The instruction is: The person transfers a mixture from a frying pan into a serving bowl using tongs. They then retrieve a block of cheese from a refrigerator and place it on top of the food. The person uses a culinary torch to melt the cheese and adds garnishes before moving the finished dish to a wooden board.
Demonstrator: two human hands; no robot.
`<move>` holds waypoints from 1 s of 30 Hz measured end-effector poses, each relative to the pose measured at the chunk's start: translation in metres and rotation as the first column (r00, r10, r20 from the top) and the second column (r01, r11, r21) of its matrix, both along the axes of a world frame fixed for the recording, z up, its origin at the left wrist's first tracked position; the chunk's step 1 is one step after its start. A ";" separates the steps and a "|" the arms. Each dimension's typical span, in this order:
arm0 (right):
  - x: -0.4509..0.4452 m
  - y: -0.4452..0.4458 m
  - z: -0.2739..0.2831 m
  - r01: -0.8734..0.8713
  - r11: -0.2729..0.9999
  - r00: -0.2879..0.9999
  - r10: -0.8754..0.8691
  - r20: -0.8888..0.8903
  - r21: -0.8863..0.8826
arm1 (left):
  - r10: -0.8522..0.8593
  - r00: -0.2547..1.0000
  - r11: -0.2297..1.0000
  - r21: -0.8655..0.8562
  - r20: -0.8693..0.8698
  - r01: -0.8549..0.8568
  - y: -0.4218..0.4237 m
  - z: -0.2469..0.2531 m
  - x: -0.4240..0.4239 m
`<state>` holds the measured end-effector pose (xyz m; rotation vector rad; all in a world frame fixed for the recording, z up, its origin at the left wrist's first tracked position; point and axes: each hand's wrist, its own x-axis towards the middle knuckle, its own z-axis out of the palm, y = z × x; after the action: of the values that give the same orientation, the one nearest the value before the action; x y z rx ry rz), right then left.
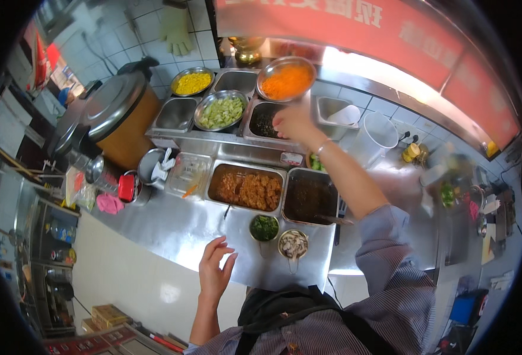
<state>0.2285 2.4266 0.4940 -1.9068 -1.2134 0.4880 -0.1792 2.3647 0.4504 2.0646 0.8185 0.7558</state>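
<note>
My right hand (294, 126) reaches over a steel pan (261, 104) of dark shredded food, fingers bent together at its right side; whether they pinch anything is hidden. Behind it stands a steel bowl of shredded carrot (287, 82). To its left is a bowl of chopped pale-green vegetable (221, 111). My left hand (215, 266) hovers by the counter's front edge, fingers apart, holding nothing. Nearest it are a small bowl of chopped greens (264, 227) and a bowl of sliced mushroom-like pieces (293, 244). Beyond are a pan of brown sauced meat (247, 186) and a pan of dark liquid (310, 195).
A bowl of corn kernels (192, 83) sits at the back left, near a large lidded pot (118, 115). A clear plastic container (189, 175) stands left of the meat pan. At right are a tall translucent plastic container (378, 131) and yellow-capped bottles (411, 152).
</note>
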 end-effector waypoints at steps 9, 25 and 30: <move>0.025 0.098 -0.085 0.245 0.927 0.906 -0.114 0.408 -0.285 | -0.114 0.994 0.993 -0.010 0.004 0.114 0.084 -0.011 0.010; 0.057 0.094 -0.095 0.258 0.926 0.944 -0.302 -0.132 -0.275 | -0.097 0.995 0.987 -0.127 0.013 0.097 0.127 -0.045 -0.006; 0.051 0.081 -0.063 0.291 0.920 0.842 -0.376 -0.386 -0.263 | -0.109 0.994 0.984 -0.140 0.001 0.108 0.124 -0.039 -0.004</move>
<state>0.2799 2.5076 0.4309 -1.9809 -0.5423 0.8081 -0.1834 2.4890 0.4111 1.9698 0.7356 0.6146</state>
